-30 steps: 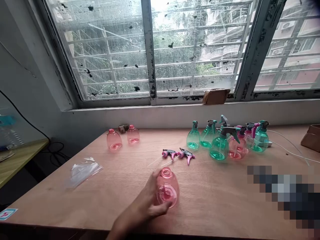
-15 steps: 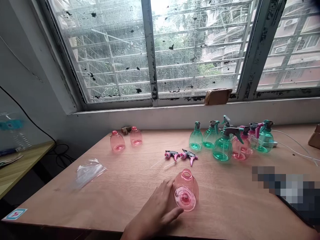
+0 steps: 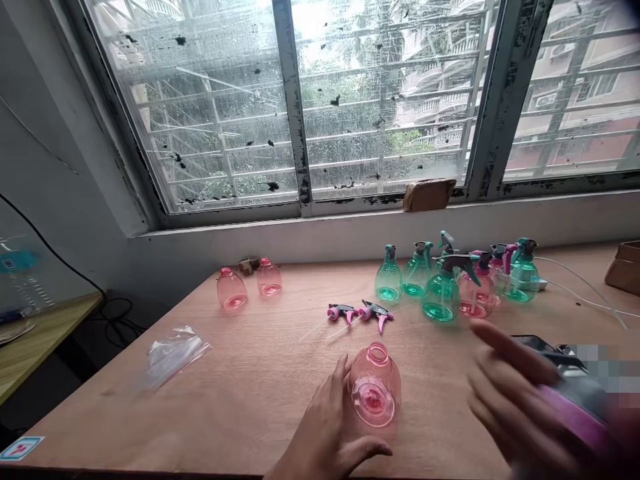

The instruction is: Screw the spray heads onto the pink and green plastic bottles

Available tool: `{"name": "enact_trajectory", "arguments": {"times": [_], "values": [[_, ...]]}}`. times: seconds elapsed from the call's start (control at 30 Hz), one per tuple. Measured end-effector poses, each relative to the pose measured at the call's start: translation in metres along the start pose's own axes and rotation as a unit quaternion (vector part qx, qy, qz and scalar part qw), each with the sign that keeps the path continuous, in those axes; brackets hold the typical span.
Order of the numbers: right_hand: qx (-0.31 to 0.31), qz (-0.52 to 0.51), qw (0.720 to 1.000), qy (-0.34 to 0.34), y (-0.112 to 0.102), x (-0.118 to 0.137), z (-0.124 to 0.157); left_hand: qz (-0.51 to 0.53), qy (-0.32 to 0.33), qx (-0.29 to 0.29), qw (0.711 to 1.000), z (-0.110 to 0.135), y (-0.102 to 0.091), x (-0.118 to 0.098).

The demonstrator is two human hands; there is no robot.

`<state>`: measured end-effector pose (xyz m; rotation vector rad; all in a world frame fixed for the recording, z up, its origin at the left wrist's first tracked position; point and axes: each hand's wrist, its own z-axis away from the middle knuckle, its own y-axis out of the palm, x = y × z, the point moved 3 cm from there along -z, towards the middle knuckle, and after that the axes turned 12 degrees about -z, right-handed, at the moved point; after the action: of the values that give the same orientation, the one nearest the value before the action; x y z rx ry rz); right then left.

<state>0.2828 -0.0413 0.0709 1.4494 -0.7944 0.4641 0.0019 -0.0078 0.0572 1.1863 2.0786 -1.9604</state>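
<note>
A clear pink bottle (image 3: 376,387) without a cap stands in front of me on the table. My left hand (image 3: 323,423) lies along its left side, fingers stretched out close against it. The thumb is spread in front of the base, with a gap to the bottle. From the lower right comes my right hand (image 3: 520,400), blurred by motion. It grips a pink and grey spray head (image 3: 575,410), partly smeared. Beyond the bottle lie two pink-and-black spray heads (image 3: 342,313) with thin clear tubes.
Two open pink bottles (image 3: 232,290) stand at the back left, and several green and pink spray bottles (image 3: 441,293) at the back right. A clear plastic bag (image 3: 177,357) lies at left. A dark device (image 3: 537,347) lies at right, partly pixelated. A white cable (image 3: 590,291) runs behind.
My right hand has come into view from the right with the spray head. My left thumb has moved away from the bottle's base. The view has shifted slightly.
</note>
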Motion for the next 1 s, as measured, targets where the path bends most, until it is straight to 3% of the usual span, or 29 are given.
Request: {"name": "enact_trajectory", "arguments": {"times": [0.1,0.17,0.3,0.4,0.6,0.8,1.0], "values": [[-0.03,-0.085,0.996,0.005,0.027,-0.009,-0.014,0.026,-0.009,-0.008,1.0,-0.004,0.005,-0.003],[-0.067,-0.143,0.987,-0.003,0.032,-0.019,-0.021,0.082,-0.022,-0.027,0.996,-0.006,0.006,0.0],[-0.083,-0.181,0.979,0.047,0.02,-0.041,-0.031,0.181,-0.071,-0.131,0.972,-0.005,0.001,0.009],[-0.083,-0.151,0.984,0.038,0.006,-0.049,-0.035,0.192,-0.101,-0.176,0.96,-0.003,-0.005,0.01],[-0.131,-0.124,0.983,-0.026,-0.011,-0.055,-0.035,0.17,-0.092,-0.18,0.965,0.0,-0.014,0.004],[-0.112,-0.135,0.982,-0.066,-0.009,-0.051,-0.036,0.146,-0.042,-0.156,0.976,0.001,-0.017,-0.005],[-0.125,-0.124,0.981,-0.078,-0.007,-0.047,-0.034,0.15,-0.038,-0.145,0.977,0.002,-0.02,-0.01]]}}
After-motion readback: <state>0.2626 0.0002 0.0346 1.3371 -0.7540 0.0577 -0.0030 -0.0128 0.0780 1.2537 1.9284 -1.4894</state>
